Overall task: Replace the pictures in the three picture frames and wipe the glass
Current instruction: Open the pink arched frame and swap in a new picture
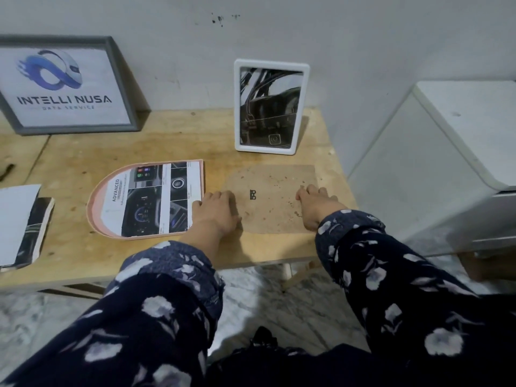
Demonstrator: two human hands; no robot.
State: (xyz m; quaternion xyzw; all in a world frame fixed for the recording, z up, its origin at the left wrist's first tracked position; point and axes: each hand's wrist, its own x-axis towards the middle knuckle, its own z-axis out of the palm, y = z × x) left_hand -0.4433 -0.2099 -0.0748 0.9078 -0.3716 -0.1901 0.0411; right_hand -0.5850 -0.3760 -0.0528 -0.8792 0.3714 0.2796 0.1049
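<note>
A brown arched backing board (268,191) with a small black hanger lies flat on the wooden table (173,146). My left hand (216,212) rests on its left edge and my right hand (314,206) on its right edge, fingers bent over the board. Left of it lies a pink arched frame (96,208) with a car-dashboard print in it. A white frame (271,107) with a dark car picture stands against the wall behind the board. A grey frame (68,85) with a blue logo print leans on the wall at far left.
A stack of printed pictures (23,227) lies at the table's left front. A white appliance (460,152) stands right of the table. The table's front edge is just below my wrists. A dark object (7,171) pokes in at the left edge.
</note>
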